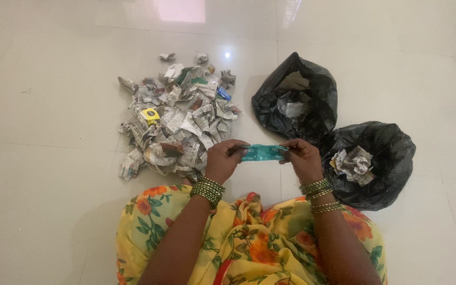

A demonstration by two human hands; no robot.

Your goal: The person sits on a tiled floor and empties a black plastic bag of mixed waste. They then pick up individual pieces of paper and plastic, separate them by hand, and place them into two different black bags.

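Centre frame: left hand [224, 158] and right hand [301, 157] each pinch one end of a teal wrapper [262, 152], stretching it flat between them. Paper pile [178, 119] lies upper left; two black bags [296, 100] sit open at right.

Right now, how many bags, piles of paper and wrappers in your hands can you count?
Black plastic bags: 2, the far bag and the near bag
Pile of crumpled paper on the floor: 1
Teal wrapper held between the left hand and right hand: 1
Total: 4
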